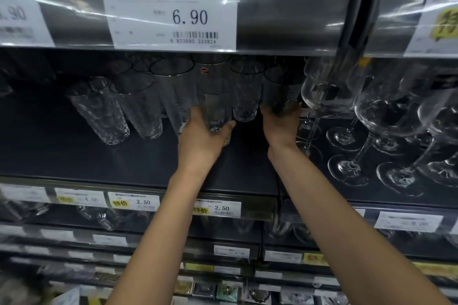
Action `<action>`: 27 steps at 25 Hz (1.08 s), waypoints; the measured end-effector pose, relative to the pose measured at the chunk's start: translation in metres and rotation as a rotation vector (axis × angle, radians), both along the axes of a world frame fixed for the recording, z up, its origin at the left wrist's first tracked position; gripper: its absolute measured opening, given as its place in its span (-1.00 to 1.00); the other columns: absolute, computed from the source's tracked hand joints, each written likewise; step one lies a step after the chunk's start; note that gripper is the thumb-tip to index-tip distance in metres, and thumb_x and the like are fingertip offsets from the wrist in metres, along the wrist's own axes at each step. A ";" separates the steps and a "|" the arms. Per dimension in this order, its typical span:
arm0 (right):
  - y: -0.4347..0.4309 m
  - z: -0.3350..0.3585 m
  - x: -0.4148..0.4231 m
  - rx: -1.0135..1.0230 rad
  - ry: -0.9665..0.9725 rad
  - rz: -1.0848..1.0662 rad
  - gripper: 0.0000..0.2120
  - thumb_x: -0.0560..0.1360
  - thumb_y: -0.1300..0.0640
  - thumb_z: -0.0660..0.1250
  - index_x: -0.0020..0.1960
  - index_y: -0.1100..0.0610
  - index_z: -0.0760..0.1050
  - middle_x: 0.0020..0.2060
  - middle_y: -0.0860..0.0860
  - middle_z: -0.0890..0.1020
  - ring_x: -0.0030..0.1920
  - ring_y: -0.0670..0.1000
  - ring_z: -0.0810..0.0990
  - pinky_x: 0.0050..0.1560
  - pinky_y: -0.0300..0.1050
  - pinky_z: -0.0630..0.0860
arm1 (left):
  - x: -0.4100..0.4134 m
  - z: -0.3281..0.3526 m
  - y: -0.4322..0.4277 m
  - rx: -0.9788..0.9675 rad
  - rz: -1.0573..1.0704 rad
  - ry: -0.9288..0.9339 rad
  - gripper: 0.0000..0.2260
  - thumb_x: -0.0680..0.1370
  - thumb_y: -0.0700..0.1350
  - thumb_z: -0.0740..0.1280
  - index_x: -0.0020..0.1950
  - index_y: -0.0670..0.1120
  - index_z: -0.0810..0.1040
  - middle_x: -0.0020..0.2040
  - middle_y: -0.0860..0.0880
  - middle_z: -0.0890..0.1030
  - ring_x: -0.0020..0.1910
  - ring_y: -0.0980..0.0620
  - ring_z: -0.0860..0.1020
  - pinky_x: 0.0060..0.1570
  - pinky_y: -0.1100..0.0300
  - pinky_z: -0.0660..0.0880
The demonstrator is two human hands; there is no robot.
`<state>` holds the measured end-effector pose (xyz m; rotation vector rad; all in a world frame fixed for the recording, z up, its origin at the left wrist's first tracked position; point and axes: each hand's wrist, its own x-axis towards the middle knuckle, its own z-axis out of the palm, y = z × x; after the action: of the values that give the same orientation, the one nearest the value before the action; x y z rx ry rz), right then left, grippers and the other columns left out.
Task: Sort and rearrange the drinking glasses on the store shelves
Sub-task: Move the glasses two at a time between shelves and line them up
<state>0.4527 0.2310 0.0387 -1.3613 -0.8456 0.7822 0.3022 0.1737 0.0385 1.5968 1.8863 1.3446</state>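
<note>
Clear glass tumblers stand in a loose row on the dark shelf (99, 156), and the person reaches both bare arms up into the middle of them. Left hand (202, 137) is wrapped around the base of a smooth tall tumbler (214, 104), thumb on one side and fingers curled round the far side, a low grip that probably keeps the rim clear of the shelf above. Right hand (281, 122) is cupped round the bottom of a darker tumbler (278, 89) at the right end of the row, fingers closed behind it; whether that glass is lifted or resting on the shelf cannot be told. Between the two hands stands a patterned tumbler (245, 91), untouched. Further left, two textured tumblers (116, 111) stand near the back, with bare shelf in front of them, which looks like room to draw glasses forward into a tidier line.

Just right of the right hand a group of wine glasses (386, 116) crowds the neighbouring bay, a bowl close to the knuckles, so any sideways move there seems to call for care. A shelf-edge rail overhead carries a price label (171, 17) reading 6.90. Lower shelves hold more glassware behind yellow-marked price tags (218, 208). Lighting is dim, reflections are smeared, and the shelf surface is matte and dark
</note>
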 end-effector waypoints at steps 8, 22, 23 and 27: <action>-0.023 -0.010 -0.002 -0.008 0.042 0.095 -0.37 0.39 0.11 0.55 0.27 0.14 0.22 0.24 0.08 0.51 0.21 0.01 0.54 0.21 -0.11 0.51 | -0.010 -0.003 -0.010 -0.043 -0.072 -0.153 -0.38 0.29 0.23 0.55 0.14 0.12 0.25 -0.07 0.26 0.53 -0.09 0.27 0.53 -0.08 0.29 0.45; -0.085 0.011 0.002 0.035 0.113 0.492 -0.52 0.32 0.06 0.62 0.19 0.00 0.56 0.03 -0.11 0.71 0.07 -0.14 0.67 0.11 -0.18 0.55 | -0.043 0.010 -0.044 0.084 -0.331 -0.453 -0.59 0.30 0.03 0.57 0.05 0.03 0.51 -0.12 0.15 0.71 -0.08 0.17 0.69 -0.11 0.35 0.56; -0.089 0.014 -0.001 0.054 0.131 0.520 -0.53 0.32 0.04 0.61 0.18 -0.01 0.56 0.05 -0.10 0.71 0.10 -0.09 0.67 0.15 -0.10 0.55 | -0.047 0.015 -0.054 0.127 -0.303 -0.514 -0.60 0.29 0.06 0.56 0.05 0.06 0.52 -0.13 0.13 0.71 -0.09 0.13 0.69 -0.11 0.32 0.56; -0.109 0.024 -0.031 0.096 0.225 0.708 -0.44 0.27 -0.20 0.57 0.20 -0.02 0.55 -0.03 -0.05 0.71 -0.10 0.13 0.73 -0.12 -0.02 0.65 | -0.073 0.018 -0.101 0.240 -0.238 -0.754 -0.65 0.33 0.09 0.49 0.10 0.18 0.59 -0.13 -0.02 0.68 -0.13 -0.04 0.67 -0.10 0.09 0.61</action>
<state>0.4213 0.1218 0.0629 -0.8530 -1.1806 1.3884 0.2291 0.0732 0.0562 1.1115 1.0877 1.7738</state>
